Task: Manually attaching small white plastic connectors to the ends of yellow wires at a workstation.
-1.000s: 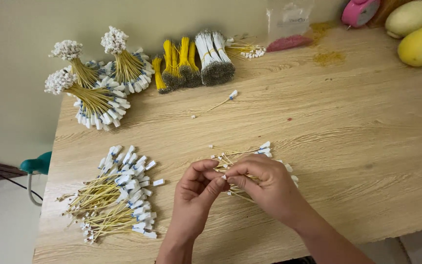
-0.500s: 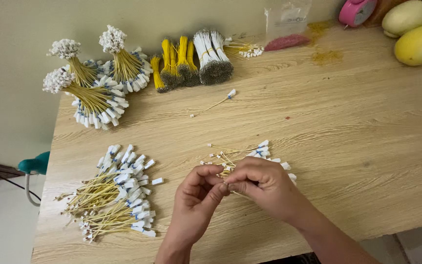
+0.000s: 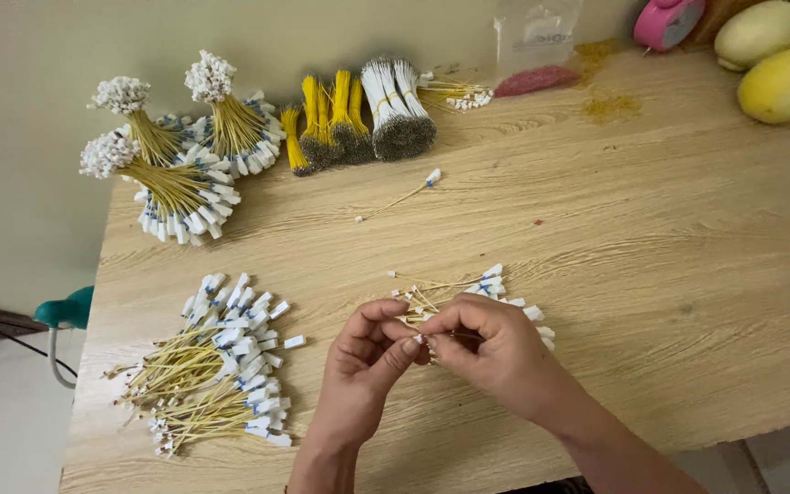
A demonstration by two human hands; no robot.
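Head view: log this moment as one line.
left hand: pinches thin yellow wire with white tag ends | right hand: pinches same wire | beneath: small loose wire pile | surface: light wooden table

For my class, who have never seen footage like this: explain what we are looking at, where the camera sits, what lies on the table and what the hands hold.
There is no machine here, only a person's two bare hands. The single picture comes from a camera worn on the person's head, looking down at a wooden table. The left hand and right hand meet near the front edge and pinch one thin yellow wire between their fingers. Just behind them lies a small loose pile of wires with white ends. To the left lies a bigger heap of finished wires. At the back left stand tied bunches of wires, beside yellow and white bundles. One single wire lies alone. At the back right are two yellow-green fruits and a pink object.
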